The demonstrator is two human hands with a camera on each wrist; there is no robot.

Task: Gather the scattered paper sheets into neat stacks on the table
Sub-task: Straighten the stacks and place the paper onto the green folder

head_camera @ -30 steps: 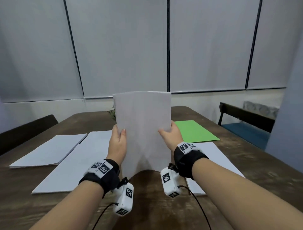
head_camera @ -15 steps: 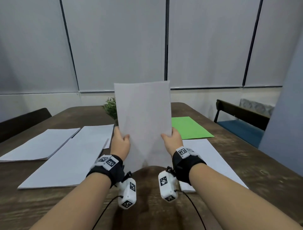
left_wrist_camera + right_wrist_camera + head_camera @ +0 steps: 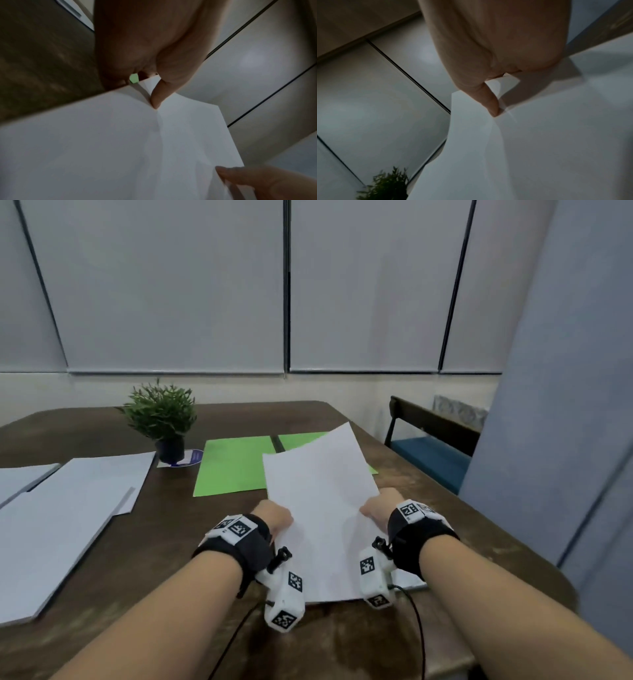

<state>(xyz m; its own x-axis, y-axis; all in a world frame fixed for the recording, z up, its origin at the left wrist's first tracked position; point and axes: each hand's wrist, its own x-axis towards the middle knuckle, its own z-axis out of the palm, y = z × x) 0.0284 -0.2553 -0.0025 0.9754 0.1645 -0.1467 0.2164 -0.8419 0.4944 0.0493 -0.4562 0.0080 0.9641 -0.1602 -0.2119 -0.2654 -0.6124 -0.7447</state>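
Observation:
I hold a sheaf of white paper sheets (image 3: pixel 322 508) tilted low over the table's right side, its near edge down near a white stack (image 3: pixel 409 582) that lies under it. My left hand (image 3: pixel 274 517) pinches the sheaf's left edge, thumb on top (image 3: pixel 156 100). My right hand (image 3: pixel 378 505) pinches the right edge, thumb pressing the top (image 3: pixel 491 106). The fingers under the paper are hidden. More white sheets (image 3: pixel 61 522) lie on the left of the table. Two green sheets (image 3: pixel 233 463) lie beyond the held paper.
A small potted plant (image 3: pixel 161 419) stands on a round blue coaster toward the back of the wooden table (image 3: pixel 164 542). A dark chair with a blue seat (image 3: pixel 431 453) sits past the right edge. A grey partition (image 3: pixel 565 405) rises on the right.
The sheaf stood upright in front of me; both hands have lowered and tilted it toward the table on the right. The plant behind it now shows.

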